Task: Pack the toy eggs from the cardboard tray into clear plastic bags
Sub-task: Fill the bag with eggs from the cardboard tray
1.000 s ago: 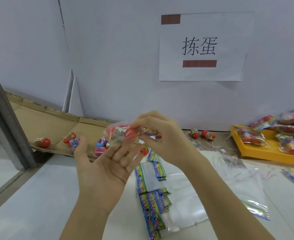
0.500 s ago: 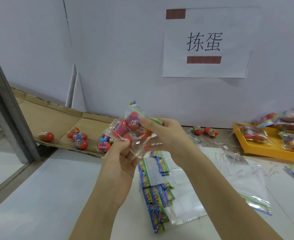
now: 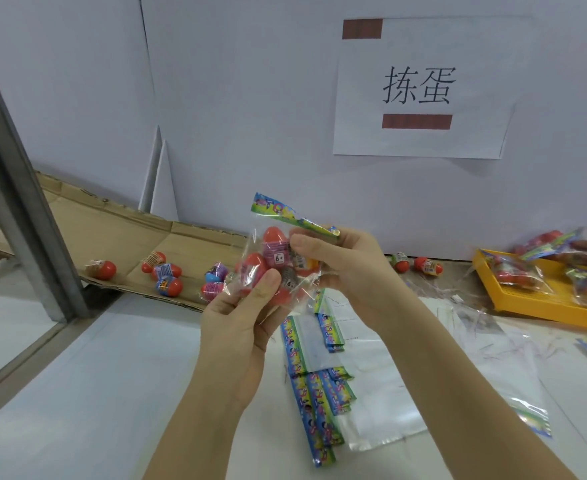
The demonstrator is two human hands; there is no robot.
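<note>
Both hands are holding one clear plastic bag up above the table. Several toy eggs are sitting inside it. Left hand is gripping the lower part, thumb pressing on a red egg through the film. Right hand is pinching the upper side just under the printed header strip. Loose eggs are lying on the cardboard tray at left. Empty bags are lying flat on the table below the hands. Filled bags are piling in the yellow tray at right.
</note>
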